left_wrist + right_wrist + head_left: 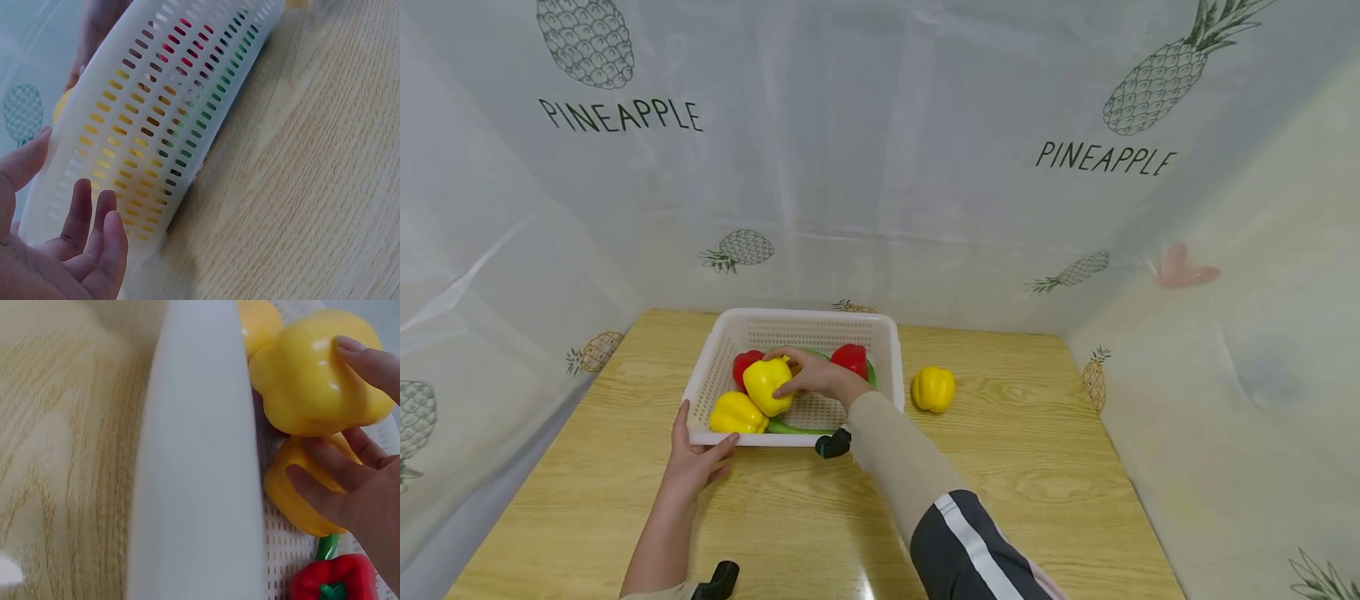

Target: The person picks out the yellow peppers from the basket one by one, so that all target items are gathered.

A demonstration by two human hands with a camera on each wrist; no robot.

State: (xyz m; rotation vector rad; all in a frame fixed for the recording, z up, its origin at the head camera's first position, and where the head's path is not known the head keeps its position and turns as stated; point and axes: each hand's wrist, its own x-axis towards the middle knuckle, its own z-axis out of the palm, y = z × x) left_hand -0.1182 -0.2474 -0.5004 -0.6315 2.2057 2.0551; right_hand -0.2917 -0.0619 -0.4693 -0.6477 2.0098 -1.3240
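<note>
Pineapple-printed sheeting (887, 175) hangs behind a wood-grain table (1022, 475), where the left hand (691, 460), fingers loosely spread, touches the near left corner of a white perforated basket (805, 315). Inside it, beside a lower yellow pepper (733, 414), the right hand (820, 372) pinches a yellow bell pepper (764, 384) between thumb and fingers; rightward come a red pepper (850, 359) and, outside on the table, a lone yellow pepper (934, 389).

In the right wrist view, the right hand (378, 503) partly hides 1 yellow pepper (300, 512); below the hand, 1 red pepper (307, 582) is cut off; left of it, the basket rim (200, 462) is blurred.
</note>
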